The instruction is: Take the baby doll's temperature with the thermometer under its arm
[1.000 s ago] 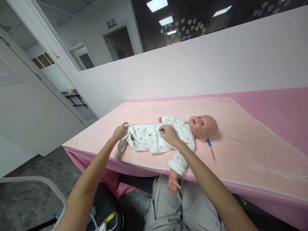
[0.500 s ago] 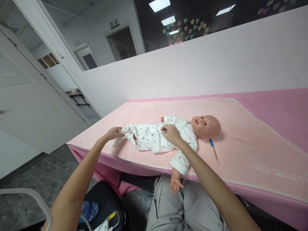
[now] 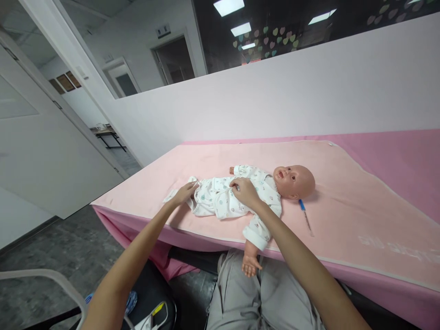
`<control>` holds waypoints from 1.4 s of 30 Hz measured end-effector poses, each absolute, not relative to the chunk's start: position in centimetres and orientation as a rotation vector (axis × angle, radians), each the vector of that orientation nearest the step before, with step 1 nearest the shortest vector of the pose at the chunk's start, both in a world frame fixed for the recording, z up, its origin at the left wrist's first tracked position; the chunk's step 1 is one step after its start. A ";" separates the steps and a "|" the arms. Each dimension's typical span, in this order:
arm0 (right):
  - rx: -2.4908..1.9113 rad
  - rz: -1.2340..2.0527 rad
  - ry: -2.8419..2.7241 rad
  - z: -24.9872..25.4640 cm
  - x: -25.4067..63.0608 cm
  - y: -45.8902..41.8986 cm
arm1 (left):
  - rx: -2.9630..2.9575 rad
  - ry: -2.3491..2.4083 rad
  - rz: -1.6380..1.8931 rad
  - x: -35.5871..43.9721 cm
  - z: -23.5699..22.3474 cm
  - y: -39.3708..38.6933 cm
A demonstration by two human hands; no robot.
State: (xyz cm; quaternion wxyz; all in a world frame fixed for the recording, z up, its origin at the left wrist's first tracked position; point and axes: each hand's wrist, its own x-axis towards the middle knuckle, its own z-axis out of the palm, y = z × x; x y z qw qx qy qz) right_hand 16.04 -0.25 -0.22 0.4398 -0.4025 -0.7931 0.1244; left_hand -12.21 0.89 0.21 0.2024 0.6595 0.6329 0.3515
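Observation:
A baby doll [image 3: 294, 181] lies on its back across the padded table, its head to the right. It wears a white printed top [image 3: 263, 183] and matching white trousers [image 3: 206, 201]. My left hand [image 3: 187, 192] is at the lower legs, its fingers closed on the trouser fabric; part of the grip is hidden. At the doll's middle, my right hand [image 3: 244, 191] is closed on the edge of the top, fingertips curled in. One doll arm [image 3: 250, 263] hangs over the table's near edge; the other points away from me.
A blue-capped pen [image 3: 305, 215] lies beside the doll's head on the peach mat [image 3: 343, 192]. Pink cloth [image 3: 405, 160] covers the table. A white wall [image 3: 292, 101] stands behind. Below left is a black chair [image 3: 154, 293] holding a white item with a cable.
My left hand has moved right along the trousers, from the foot ends up to the lower legs. My right hand stays at the doll's middle. The view has shifted slightly.

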 end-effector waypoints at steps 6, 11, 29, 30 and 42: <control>-0.995 0.287 -1.977 -0.4 16.0 -0.2 | 1.911 1.750 1.245 -12.4 -3.1 0.4; -0.989 0.282 -1.990 -0.5 16.1 -0.1 | 2.521 1.860 1.278 -12.6 -2.5 -0.9; -0.996 0.259 -1.997 -0.6 16.0 -0.1 | 3.102 1.550 0.706 -12.2 -1.2 -6.6; -0.997 0.261 -1.999 -0.6 16.0 -0.1 | 3.086 1.556 0.641 -12.1 -1.5 -6.7; -1.018 0.236 -2.022 -0.3 16.0 -0.3 | 3.090 1.695 0.749 -12.9 0.5 -6.7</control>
